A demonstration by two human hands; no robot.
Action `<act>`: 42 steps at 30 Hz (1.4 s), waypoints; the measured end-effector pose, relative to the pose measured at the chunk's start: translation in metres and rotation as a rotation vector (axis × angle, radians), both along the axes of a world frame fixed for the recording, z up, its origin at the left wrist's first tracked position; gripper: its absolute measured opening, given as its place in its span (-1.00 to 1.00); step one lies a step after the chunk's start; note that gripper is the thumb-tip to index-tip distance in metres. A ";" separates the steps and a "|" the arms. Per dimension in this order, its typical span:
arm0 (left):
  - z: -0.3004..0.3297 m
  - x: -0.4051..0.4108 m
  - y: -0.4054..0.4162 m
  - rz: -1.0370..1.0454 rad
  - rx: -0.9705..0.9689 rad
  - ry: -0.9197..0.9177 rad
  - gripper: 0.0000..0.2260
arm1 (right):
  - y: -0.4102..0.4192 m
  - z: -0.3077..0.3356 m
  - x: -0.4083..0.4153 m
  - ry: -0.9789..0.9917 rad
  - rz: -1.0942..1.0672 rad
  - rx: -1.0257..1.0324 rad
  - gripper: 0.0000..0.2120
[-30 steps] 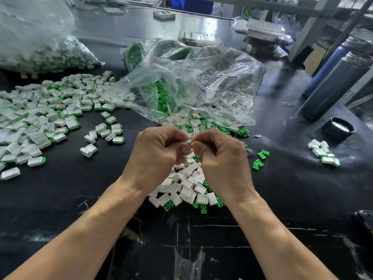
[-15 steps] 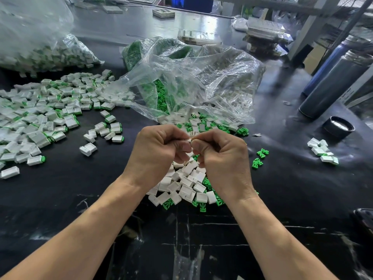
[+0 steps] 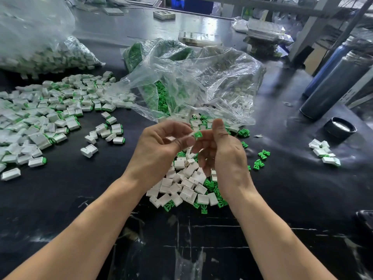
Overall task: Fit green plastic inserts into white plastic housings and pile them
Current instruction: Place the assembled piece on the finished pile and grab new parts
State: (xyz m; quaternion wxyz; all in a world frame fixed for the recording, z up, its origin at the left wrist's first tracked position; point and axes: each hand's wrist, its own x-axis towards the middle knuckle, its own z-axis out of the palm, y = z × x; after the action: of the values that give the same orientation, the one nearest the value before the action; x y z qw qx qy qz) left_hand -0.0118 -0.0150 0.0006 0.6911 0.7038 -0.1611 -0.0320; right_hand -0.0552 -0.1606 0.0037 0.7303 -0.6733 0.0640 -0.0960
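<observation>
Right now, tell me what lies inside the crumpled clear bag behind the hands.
The clear bag holds green inserts left and white housings right; folds hide its depths.

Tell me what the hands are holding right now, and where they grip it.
One small piece: left hand pinches its white housing; the green insert shows at the end by the right hand's fingertips.

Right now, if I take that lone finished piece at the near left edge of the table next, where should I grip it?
Pinch the finished piece across its two long white side walls, coming straight down from above. It lies flat and apart from the big pile, so both long sides are free. It is a plain rectangular block, and its flat parallel walls should give fingertips a steady hold.
</observation>
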 end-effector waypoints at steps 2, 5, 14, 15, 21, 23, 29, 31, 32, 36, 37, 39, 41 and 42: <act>0.001 -0.004 -0.003 -0.038 0.021 0.004 -0.86 | 0.004 0.001 -0.001 0.075 0.041 -0.022 -0.34; 0.001 -0.007 -0.008 -0.102 0.035 0.011 -0.87 | 0.009 0.003 -0.002 0.132 0.028 -0.014 -0.34; -0.004 -0.012 -0.012 -0.169 -0.056 0.016 -0.83 | 0.013 0.004 0.001 -0.016 -0.098 -0.174 -0.42; -0.004 -0.012 -0.011 -0.167 -0.059 0.011 -0.82 | 0.013 0.003 0.002 -0.027 -0.108 -0.185 -0.43; -0.003 -0.012 -0.010 -0.138 -0.030 -0.030 -0.84 | 0.011 -0.001 0.000 -0.062 -0.126 -0.224 -0.42; -0.004 -0.012 -0.010 -0.128 -0.019 -0.041 -0.89 | 0.011 -0.002 0.000 -0.073 -0.144 -0.238 -0.46; -0.005 -0.012 -0.010 -0.111 -0.049 -0.028 -0.91 | 0.017 -0.004 0.002 -0.094 -0.156 -0.198 -0.43; -0.006 -0.011 -0.011 -0.104 -0.028 -0.022 -0.91 | 0.018 -0.005 0.002 -0.084 -0.138 -0.161 -0.39; -0.006 -0.011 -0.012 -0.103 -0.018 -0.019 -0.90 | 0.018 -0.005 0.003 -0.080 -0.128 -0.131 -0.40; -0.005 -0.011 -0.013 -0.094 0.001 -0.018 -0.89 | 0.018 -0.006 0.006 -0.074 -0.102 -0.063 -0.43; -0.005 -0.011 -0.013 -0.095 0.000 -0.019 -0.90 | 0.017 -0.007 0.007 -0.072 -0.093 -0.058 -0.44; -0.006 -0.012 -0.013 -0.098 -0.005 -0.022 -0.91 | 0.016 -0.008 0.008 -0.072 -0.080 -0.059 -0.45; -0.006 -0.012 -0.013 -0.100 -0.006 -0.027 -0.91 | 0.015 -0.009 0.009 -0.066 -0.078 -0.061 -0.46; -0.006 -0.012 -0.014 -0.100 -0.009 -0.025 -0.92 | 0.015 -0.009 0.010 -0.061 -0.088 -0.065 -0.46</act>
State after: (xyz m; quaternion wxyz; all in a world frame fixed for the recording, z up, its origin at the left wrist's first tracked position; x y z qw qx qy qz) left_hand -0.0242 -0.0287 -0.0059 0.6900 0.6920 -0.2046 -0.0569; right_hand -0.0454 -0.1455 -0.0056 0.7048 -0.6899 0.0680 -0.1503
